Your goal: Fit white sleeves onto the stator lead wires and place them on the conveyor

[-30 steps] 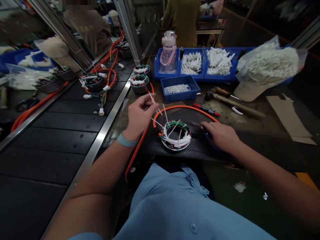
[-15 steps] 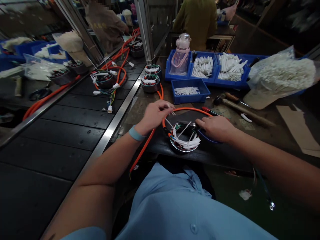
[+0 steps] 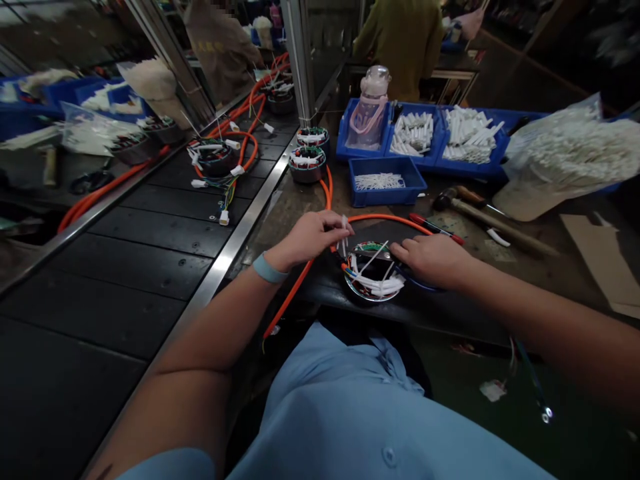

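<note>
A ring-shaped motor stator [image 3: 373, 293] lies in front of me on the bench. White sleeves [image 3: 387, 287] are bunched along its near side, and thin white cable-tie tails stick up from it. My left hand [image 3: 320, 237] is at its upper left, thumb and fingers pinched on white cable ties [image 3: 344, 233]. On the other side, my right hand [image 3: 425, 257] is closed around pliers [image 3: 383, 255] with dark blue handles. Their metal jaws reach over the stator's far rim, and my fingers partly cover the tool. An orange cable [image 3: 385, 217] joins the stator at its left.
Behind are a blue bin of cable ties [image 3: 387, 193], blue trays [image 3: 435, 153] of white sleeves, and a bottle [image 3: 370, 110]. A hammer [image 3: 500, 223] and red marker [image 3: 435, 227] lie right. More stators [image 3: 307, 163] stand by the metal rail [image 3: 240, 233]; co-workers are beyond.
The pliers' jaws have swung in over the stator's far rim with my right hand. My left hand has turned slightly, and the white ties in it now point more upright. The view shifted slightly.
</note>
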Motion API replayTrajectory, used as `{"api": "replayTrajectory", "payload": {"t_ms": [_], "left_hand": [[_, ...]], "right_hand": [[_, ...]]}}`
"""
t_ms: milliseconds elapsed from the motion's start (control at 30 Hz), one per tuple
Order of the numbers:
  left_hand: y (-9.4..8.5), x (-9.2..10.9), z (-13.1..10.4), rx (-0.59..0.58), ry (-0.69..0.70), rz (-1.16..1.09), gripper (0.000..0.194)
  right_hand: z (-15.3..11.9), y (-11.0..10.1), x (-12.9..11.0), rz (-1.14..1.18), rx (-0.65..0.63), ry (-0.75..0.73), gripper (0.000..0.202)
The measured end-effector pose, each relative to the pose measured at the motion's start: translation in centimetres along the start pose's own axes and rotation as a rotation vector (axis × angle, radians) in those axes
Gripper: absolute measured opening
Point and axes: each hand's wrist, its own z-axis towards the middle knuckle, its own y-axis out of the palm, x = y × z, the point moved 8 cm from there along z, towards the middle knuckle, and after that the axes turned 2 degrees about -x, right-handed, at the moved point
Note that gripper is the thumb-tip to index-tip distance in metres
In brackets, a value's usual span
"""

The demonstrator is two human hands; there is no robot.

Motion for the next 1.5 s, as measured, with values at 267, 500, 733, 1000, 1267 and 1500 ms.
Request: {"api": "replayTrajectory", "payload": {"t_ms": [267, 500, 733, 1000, 1267, 1500], "left_hand": [[4.2, -0.4, -1.4, -0.388, -0.192, -0.126, 0.065], [8.8, 3.4, 0.7, -0.653, -0.006, -0.073, 0.030], [8.6, 3.5, 0.2, -0.570, -0.088, -0.190, 0.023], [5.0, 2.3, -1.9, -0.376, -0.171, -0.328, 0.033], [4.3, 2.4, -3.1, -0.388, -0.151, -0.244, 0.034], [3.2, 0.0, -3.9, -0.222, -0.234, -0.408, 0.030]], "right_hand": [[-8.1, 2.2, 1.5, 0.014, 0.053, 0.048, 0.036], [-7.7, 1.3, -1.7, 0.033, 0.079, 0.032, 0.031], [-7.4, 0.7, -2.7, -0.076, 0.171, 0.089, 0.029], [-7.1, 1.3, -1.0, 0.044, 0.061, 0.094, 0.029], [-4.1, 0.2, -1.9, 0.143, -0.051, -0.020, 0.025], [-5.4, 2.3, -1.2, 0.178, -0.038, 0.044, 0.026]]}}
